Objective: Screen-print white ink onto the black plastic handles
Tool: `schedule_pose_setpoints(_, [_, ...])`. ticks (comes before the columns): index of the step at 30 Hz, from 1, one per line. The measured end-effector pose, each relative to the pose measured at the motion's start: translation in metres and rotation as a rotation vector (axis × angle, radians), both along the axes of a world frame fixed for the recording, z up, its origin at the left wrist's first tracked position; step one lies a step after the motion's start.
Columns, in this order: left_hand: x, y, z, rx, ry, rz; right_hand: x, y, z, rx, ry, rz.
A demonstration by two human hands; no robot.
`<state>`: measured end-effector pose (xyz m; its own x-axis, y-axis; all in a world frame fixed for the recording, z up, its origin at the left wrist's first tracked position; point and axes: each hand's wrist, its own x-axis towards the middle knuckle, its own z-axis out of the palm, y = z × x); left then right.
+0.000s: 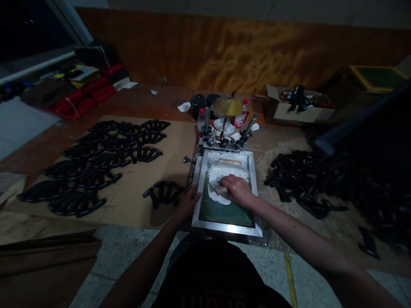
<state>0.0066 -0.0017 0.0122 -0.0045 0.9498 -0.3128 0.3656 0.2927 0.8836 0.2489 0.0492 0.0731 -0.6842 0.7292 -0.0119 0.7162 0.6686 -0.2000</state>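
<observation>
A silk screen frame (227, 228) with a metal rim and green mesh lies in front of me. White ink (236, 172) is spread over its upper and middle part, and a pale tan strip (229, 162) lies near the top. My right hand (236, 189) is closed on a pale, crumpled-looking rag (218, 187), which rests on the ink. My left hand (189, 201) grips the frame's left edge; some of its fingers are hidden. Close by to the left, black curved handles (165, 191) lie in a small row on cardboard.
Rows of black handles (105, 156) cover the cardboard sheet (141, 209) at left. A heap of black parts (298, 175) lies at right. Ink-stained clamps (224, 142), bottles (240, 115) and black tubs (198, 105) stand behind the frame. An open carton (297, 112) sits at the back right.
</observation>
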Motion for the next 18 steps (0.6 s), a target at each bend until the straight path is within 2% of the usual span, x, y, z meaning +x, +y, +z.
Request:
schedule_pose_setpoints(4, [0.001,0.0,0.001,-0.01,-0.004,0.019,0.005,-0.023,-0.019,-0.043,0.033,0.081])
schedule_pose_setpoints(6, [0.001,0.0,0.004,-0.016,-0.004,0.022,0.007,-0.022,-0.015,-0.092,0.048,0.078])
schedule_pose_setpoints(9, [0.0,-0.001,0.016,-0.057,-0.023,0.008,-0.002,0.004,0.004,-0.076,0.091,-0.048])
schedule_pose_setpoints(11, [-0.003,-0.002,0.029,-0.062,-0.028,0.005,-0.007,0.031,0.02,-0.011,0.134,-0.156])
schedule_pose_setpoints(13, [-0.006,-0.001,0.047,-0.007,-0.025,0.024,0.002,0.059,0.034,0.037,0.189,-0.258])
schedule_pose_setpoints(16, [-0.006,0.005,0.081,0.104,0.012,0.066,0.048,0.087,0.047,0.061,0.359,-0.458])
schedule_pose_setpoints(18, [-0.003,0.015,0.104,0.143,0.004,0.097,0.086,0.092,0.045,0.095,0.385,-0.631])
